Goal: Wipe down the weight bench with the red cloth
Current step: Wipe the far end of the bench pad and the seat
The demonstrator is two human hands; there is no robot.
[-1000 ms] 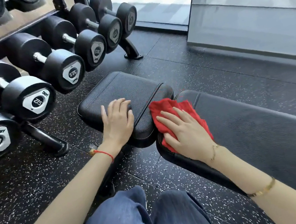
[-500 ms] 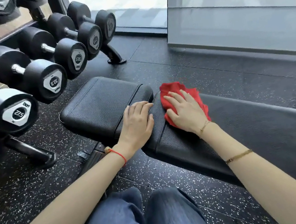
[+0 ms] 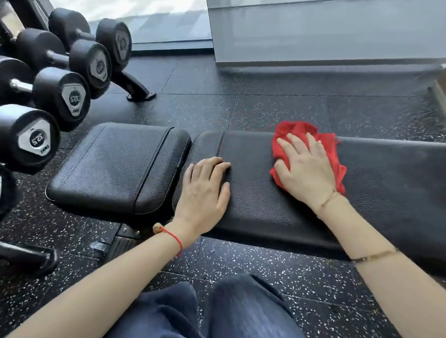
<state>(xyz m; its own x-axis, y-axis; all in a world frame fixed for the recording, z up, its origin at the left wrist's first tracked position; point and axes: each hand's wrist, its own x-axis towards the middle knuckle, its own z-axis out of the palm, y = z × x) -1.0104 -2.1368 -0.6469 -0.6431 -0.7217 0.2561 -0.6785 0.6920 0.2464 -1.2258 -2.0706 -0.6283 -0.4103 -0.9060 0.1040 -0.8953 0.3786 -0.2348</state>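
Observation:
The black padded weight bench (image 3: 409, 187) runs from the centre to the right, with its separate seat pad (image 3: 117, 167) at the left. A crumpled red cloth (image 3: 301, 131) lies on the long pad. My right hand (image 3: 307, 169) presses flat on the cloth with straight fingers spread. Near the left end of the long pad, beside the gap to the seat pad, my left hand (image 3: 203, 192) rests flat on the leather and holds nothing.
A rack of black dumbbells (image 3: 23, 138) stands close on the left, its foot (image 3: 138, 93) on the speckled rubber floor (image 3: 263, 99). A glass wall (image 3: 337, 15) runs behind the bench. My knees in blue jeans (image 3: 199, 331) are at the bottom.
My right hand slid the red cloth to the right along the long pad. My left hand moved from the seat pad onto the long pad's left end.

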